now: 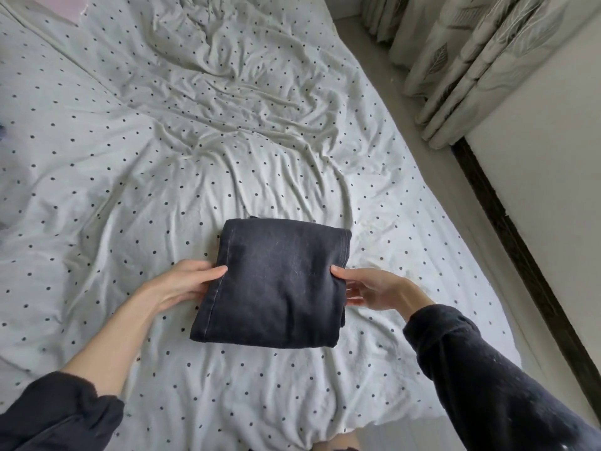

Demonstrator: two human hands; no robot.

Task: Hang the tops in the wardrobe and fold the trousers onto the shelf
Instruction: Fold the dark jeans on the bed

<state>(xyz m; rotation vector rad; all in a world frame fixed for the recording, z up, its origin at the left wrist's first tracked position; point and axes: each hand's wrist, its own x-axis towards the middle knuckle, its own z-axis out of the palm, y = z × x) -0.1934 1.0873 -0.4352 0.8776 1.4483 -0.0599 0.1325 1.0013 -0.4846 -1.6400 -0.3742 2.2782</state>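
Note:
A pair of dark denim trousers [276, 281] is folded into a compact square and sits on the bed [130, 157] near its front edge. My left hand [182, 284] grips the left side of the bundle, thumb on top and fingers underneath. On the right side, my right hand [370, 288] holds it the same way. Both arms wear dark sleeves. No tops and no wardrobe are in view.
The bed has a rumpled white sheet with small dark dots. A strip of floor [406, 125] runs along the right side of the bed. Leaf-patterned curtains [465, 60] hang at the top right beside a white wall with a dark skirting board [520, 249].

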